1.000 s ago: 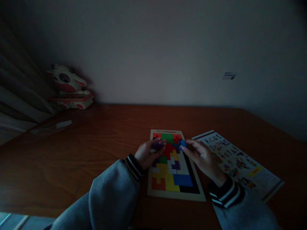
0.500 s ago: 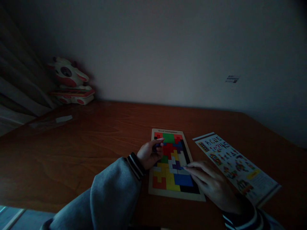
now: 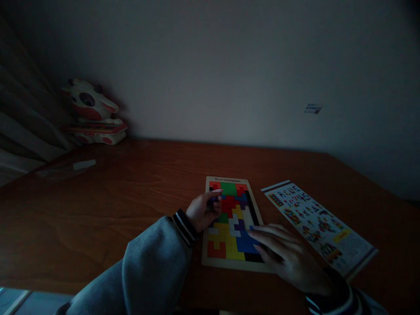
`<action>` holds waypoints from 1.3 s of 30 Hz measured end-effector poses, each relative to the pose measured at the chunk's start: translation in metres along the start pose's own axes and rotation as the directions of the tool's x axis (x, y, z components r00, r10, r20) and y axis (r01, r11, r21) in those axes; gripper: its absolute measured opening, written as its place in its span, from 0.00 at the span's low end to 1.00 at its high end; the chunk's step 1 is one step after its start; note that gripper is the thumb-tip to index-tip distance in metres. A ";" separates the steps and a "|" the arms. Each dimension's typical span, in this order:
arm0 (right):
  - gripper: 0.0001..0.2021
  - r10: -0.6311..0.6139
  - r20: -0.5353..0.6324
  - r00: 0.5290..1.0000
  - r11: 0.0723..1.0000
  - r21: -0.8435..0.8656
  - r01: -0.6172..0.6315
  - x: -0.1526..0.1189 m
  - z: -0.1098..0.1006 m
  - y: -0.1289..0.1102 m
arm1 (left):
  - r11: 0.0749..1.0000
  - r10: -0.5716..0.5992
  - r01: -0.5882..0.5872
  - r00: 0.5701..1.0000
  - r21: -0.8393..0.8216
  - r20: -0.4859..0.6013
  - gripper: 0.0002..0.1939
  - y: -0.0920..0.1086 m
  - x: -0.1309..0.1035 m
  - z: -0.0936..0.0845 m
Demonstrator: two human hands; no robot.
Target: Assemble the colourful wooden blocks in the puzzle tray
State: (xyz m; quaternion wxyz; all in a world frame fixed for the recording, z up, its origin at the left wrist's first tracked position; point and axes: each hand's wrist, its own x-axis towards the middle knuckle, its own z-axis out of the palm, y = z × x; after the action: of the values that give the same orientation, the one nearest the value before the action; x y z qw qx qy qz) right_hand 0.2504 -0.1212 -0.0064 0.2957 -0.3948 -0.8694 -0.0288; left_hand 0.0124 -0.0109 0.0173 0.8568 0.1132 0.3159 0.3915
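A wooden tray puzzle [image 3: 223, 264] lies on the table, filled with coloured block pieces in red, green, yellow, blue, purple, white and black. My left hand [image 3: 204, 211] is over its left edge with the fingers curled in. A dark purple patch shows between the fingertips, but I cannot tell whether it is a held piece or part of the puzzle. Over the lower right side is my right hand [image 3: 288, 251], its fingers stretched out and thumb apart. Those fingertips are at the blue pieces [image 3: 245, 243], partly covering them.
A printed pattern sheet [image 3: 352, 245] lies right of the tray. At the back left stands a cow-shaped toy [image 3: 93, 107] with a keyboard-like base. A clear plastic wrapper with a white label [image 3: 84, 164] lies before it. The wall bounds the table's [image 3: 131, 197] back.
A pale strip above the blue area by my right fingertips now shows blue. My right fingers are spread a little more. My left hand keeps its place on the tray; the view shifts slightly.
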 end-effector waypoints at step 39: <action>0.09 0.376 -0.014 0.927 0.821 0.469 -0.326 0.092 0.036 0.030 | 0.987 0.044 -0.046 0.999 0.152 0.014 0.12 -0.004 -0.003 0.001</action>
State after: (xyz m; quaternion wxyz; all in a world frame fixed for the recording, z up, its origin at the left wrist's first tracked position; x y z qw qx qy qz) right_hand 0.2068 -0.0287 0.0082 0.4263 -0.4648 -0.7467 0.2114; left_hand 0.0141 -0.0160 0.0181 0.8383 0.1876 0.3378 0.3847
